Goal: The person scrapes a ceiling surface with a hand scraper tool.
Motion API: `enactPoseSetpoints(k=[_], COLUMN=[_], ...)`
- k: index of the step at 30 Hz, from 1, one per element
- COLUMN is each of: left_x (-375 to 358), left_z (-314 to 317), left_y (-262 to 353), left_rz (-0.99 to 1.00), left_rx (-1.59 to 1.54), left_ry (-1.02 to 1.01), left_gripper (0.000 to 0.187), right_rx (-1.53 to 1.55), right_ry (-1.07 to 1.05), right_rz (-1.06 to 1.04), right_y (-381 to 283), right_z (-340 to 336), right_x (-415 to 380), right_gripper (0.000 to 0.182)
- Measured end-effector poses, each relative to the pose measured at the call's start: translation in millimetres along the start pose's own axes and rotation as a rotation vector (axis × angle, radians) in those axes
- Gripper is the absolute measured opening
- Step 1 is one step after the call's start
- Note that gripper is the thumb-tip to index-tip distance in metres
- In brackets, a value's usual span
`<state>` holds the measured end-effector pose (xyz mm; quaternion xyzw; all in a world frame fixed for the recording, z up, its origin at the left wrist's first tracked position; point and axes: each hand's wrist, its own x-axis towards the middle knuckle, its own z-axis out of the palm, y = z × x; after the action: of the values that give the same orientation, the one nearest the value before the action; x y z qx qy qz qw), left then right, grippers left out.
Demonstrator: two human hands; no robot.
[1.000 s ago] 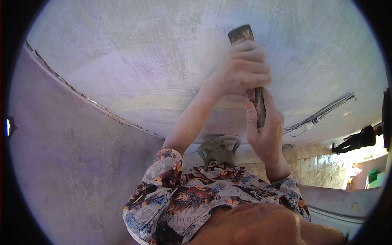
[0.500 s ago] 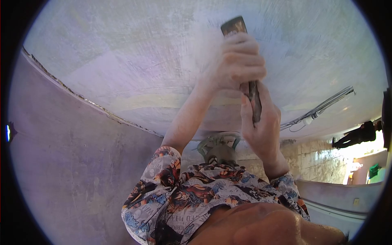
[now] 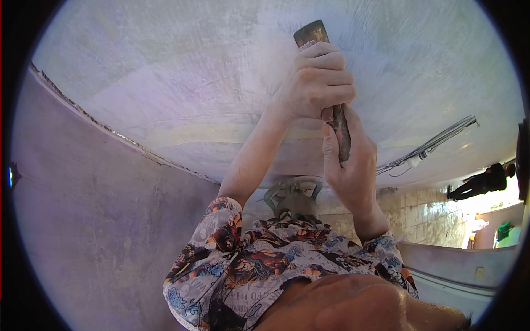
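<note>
My left hand (image 3: 324, 77) is curled all the way round the upper part of a long, dark block that looks like a sanding block (image 3: 312, 34), with my knuckles facing me. My right hand (image 3: 353, 165) grips its lower end, with my thumb along the near side and my fingers tucked behind. The block is up in front of me, over the big pale plaster surface (image 3: 182, 83), but my hands hide too much, so I can't tell if it touches. I think it is hard and stiff and won't bend or break easily. It looks thin enough to wrap my fingers round, and I'd guess it is not very heavy. My hands look dusty, so it may feel a bit slippery. Two good places to hold it are where my hands are now, high and low, so it can't tip or twist. The worn top end seems the wrong place for fingers, because they might get scraped there. Further out, my shirt (image 3: 259, 248) is below my arms, a rough crack (image 3: 118, 135) runs along the left, and wires (image 3: 436, 143) hang on the right. Far over there, a person in dark clothes (image 3: 486, 181) is near the bright light.
</note>
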<state>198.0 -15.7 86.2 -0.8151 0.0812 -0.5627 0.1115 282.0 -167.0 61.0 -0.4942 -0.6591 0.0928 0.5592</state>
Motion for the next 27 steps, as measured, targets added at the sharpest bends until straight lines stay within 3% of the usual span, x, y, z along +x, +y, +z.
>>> enactPoseSetpoints(k=[3, 5, 10, 13, 18, 20, 27], left_x=[-4, 4, -1, 3, 10, 11, 14], left_z=[1, -9, -9, -9, -21, -19, -11], left_y=[3, -7, -6, -5, -18, -7, 27], left_rz=[-0.003, 0.026, 0.006, 0.013, 0.032, 0.030, 0.088], left_rx=[0.007, 0.028, 0.052, -0.004, 0.116, 0.096, 0.116], left_ry=[-0.008, -0.029, -0.106, -0.040, -0.331, -0.412, -0.738], left_gripper=[0.021, 0.021, 0.019, 0.020, 0.020, 0.022, 0.032], right_rx=[0.024, 0.005, 0.022, 0.027, 0.135, 0.449, 0.819], right_ry=[-0.026, 0.053, 0.023, 0.026, 0.022, -0.099, -0.086], right_rz=[0.033, -0.103, -0.061, -0.059, 0.059, 0.280, 0.515], right_y=[3, 2, 5, 4, 19, 22, 45], right_z=[4, 8, 6, 10, 5, -8, -21], right_x=[-1, 4, 4, 9, 13, 7, -28], right_gripper=[0.040, 0.040, 0.040, 0.039, 0.037, 0.035, 0.029])
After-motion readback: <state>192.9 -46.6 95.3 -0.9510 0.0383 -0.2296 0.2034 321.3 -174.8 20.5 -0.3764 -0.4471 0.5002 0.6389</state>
